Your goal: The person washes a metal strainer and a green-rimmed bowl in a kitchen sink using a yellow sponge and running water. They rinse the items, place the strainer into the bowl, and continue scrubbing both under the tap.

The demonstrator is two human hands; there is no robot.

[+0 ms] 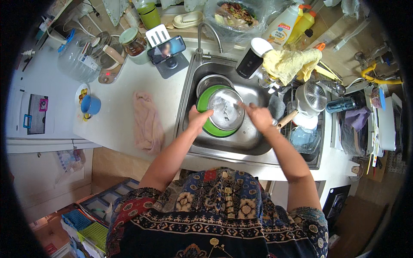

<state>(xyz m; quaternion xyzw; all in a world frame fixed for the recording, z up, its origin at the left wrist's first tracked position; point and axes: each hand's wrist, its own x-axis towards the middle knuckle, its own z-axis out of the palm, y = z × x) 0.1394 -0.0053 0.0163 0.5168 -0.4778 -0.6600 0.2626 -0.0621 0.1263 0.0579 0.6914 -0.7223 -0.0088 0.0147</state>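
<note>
A shiny stainless steel bowl (226, 117) sits in or on a green bowl (215, 129), tilted over the steel sink (250, 143). My left hand (197, 120) grips the left side of the green bowl, its thumb reaching over the rim towards the steel one. At the right edge of the steel bowl is my right hand (259, 116), blurred, with a finger stretched over the rim. Whether that hand holds anything is hidden. Behind the two bowls, another metal bowl (211, 80) rests in the sink under the faucet (209, 27).
Left of the sink lies a pink cloth (146, 122); a phone (167, 50) stands behind it. A blue cup (91, 104) is farther left. To the right, a dish rack (317, 142) holds a pot (310, 96) whose wooden handle (287, 119) points towards my right forearm.
</note>
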